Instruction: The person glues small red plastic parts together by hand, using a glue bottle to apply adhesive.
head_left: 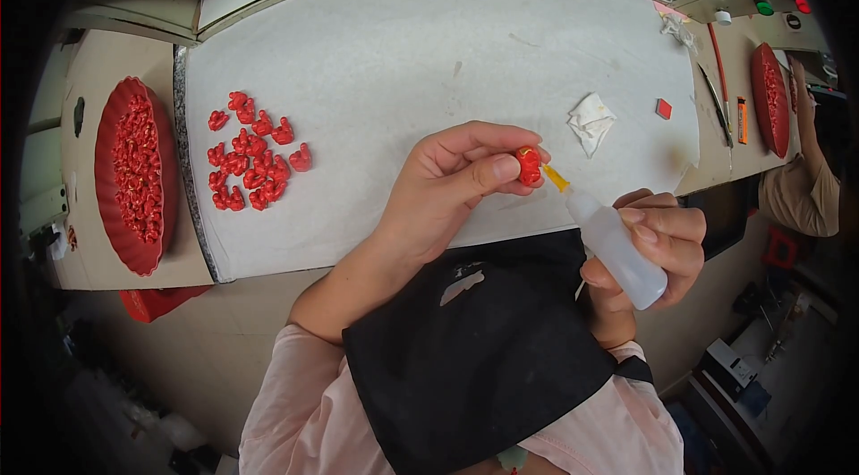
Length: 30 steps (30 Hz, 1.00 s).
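a small red piece (529, 165) is pinched by the left hand (447, 189) near the bench's (403, 55) front edge; a white squeeze bottle (611, 245) is gripped by the right hand (653, 247), its yellow tip at the piece.

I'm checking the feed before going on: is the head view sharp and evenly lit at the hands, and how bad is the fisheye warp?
Head view: left hand, red piece and bottle in the right hand are sharp, under soft even light with faint shadows; no glare on the white mat; table edges bow strongly toward the rim; the corners go black.
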{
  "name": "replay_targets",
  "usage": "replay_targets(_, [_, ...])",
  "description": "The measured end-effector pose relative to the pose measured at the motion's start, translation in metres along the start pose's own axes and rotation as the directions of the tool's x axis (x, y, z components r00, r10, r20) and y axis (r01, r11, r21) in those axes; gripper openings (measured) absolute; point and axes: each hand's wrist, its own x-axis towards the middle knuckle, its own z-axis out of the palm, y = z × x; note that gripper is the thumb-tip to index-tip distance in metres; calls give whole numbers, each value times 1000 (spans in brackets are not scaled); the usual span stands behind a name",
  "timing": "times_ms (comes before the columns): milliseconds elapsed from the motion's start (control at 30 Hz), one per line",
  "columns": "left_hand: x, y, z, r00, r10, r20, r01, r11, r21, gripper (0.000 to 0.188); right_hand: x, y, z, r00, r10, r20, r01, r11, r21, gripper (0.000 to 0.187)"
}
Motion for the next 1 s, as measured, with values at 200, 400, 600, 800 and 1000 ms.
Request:
replay_targets(200, [0,0,0,1000,3,-1,-3,1000,4,20,-1,-2,-1,1000,-1,4,1,999,44,40])
replay_targets(400, [-1,0,-1,1000,-11,16,11,1000,-21,21,-2,-2,-1,1000,-18,22,17,999,34,40])
replay_targets(600, [-2,-2,0,1000,-6,1,6,1000,16,20,-4,-2,-1,1000,-9,23,8,999,38,41])
replay_targets(800, [-2,-2,0,1000,-6,-2,6,1000,29,20,-3,-2,-2,1000,-26,-14,26,999,30,41])
replay_targets(1000, [0,-2,-1,999,30,-35,-27,997,77,19,-3,0,0,1000,-6,14,6,1000,-5,41])
